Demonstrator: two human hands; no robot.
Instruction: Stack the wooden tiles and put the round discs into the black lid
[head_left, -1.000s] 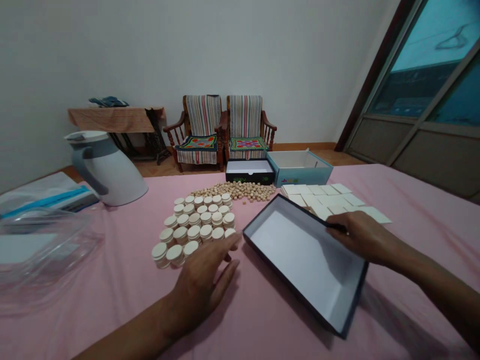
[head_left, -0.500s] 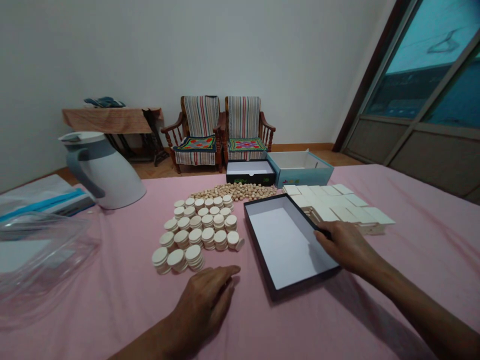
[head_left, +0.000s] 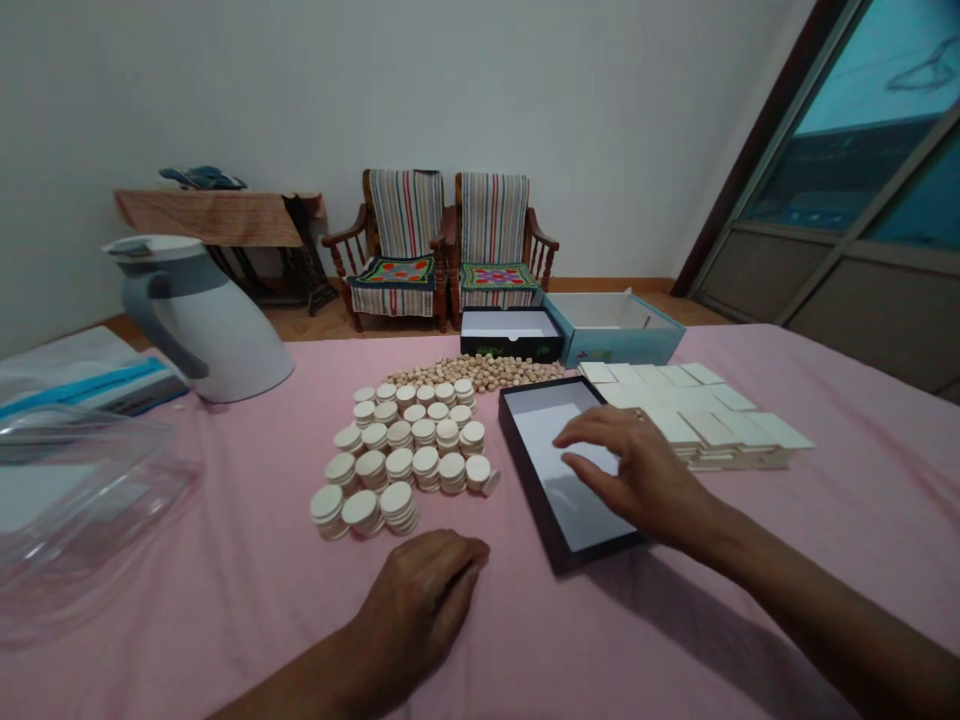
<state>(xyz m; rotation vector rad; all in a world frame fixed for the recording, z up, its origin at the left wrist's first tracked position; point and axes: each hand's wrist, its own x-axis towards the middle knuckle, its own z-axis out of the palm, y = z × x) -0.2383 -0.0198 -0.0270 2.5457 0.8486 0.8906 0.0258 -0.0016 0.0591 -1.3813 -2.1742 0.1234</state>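
Note:
My right hand [head_left: 645,480] hovers over a shallow black box lid [head_left: 538,432] with a white inside, thumb and fingers apart and nothing between them. My left hand [head_left: 420,605] rests on the pink cloth with its fingers curled together, and nothing shows in it. Just beyond it stand rows of stacked round wooden discs [head_left: 400,464], with one disc [head_left: 490,483] leaning at the right end of a row. Right of the lid lie stacks of pale square wooden tiles [head_left: 709,428], partly behind my right hand. Small wooden pieces [head_left: 487,373] form a heap behind the discs.
A black box [head_left: 514,348] and a light blue box [head_left: 626,345] stand at the far edge of the pink-covered table [head_left: 262,600]. On the left are a white and grey jug [head_left: 225,335], a clear plastic container [head_left: 90,500] and a blue-edged packet [head_left: 97,390].
My right hand has let go of the lid's right edge and moved left above its inside. The lid now lies closer to the tiles' left side. My left hand's fingers have curled in slightly.

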